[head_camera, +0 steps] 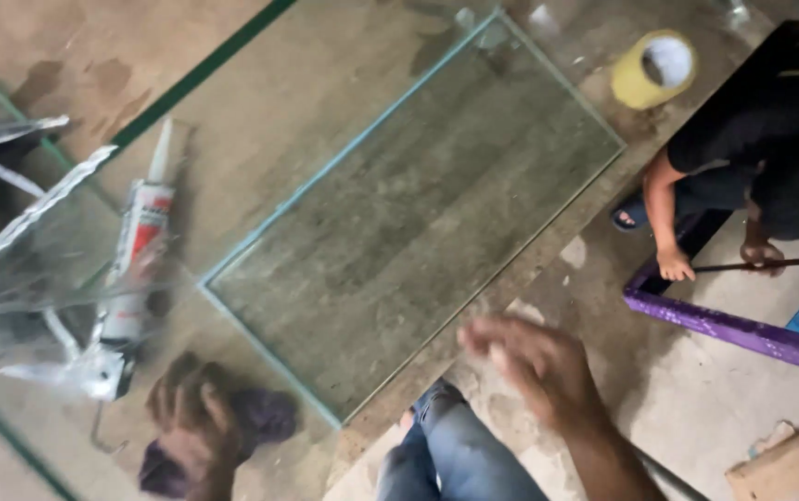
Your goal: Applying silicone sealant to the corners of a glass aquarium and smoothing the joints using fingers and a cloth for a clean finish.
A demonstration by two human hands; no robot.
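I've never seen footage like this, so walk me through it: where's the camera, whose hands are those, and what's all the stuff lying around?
The camera sits on a person's head, looking down. Their left hand, blurred, rests on a dark purple cloth. Their right hand hangs open over the floor, holding nothing, above their jeans-clad knee. A glass pane lies flat, with a sealant cartridge beside it and a roll of yellow tape beyond. At right, another person crouches by a purple frame, holding a thin dark rod.

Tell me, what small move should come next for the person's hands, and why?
Probably steady the left hand on the dark purple cloth it holds, then wipe toward the clear rectangular glass pane. The right hand is blurred and empty above the pane's near edge.
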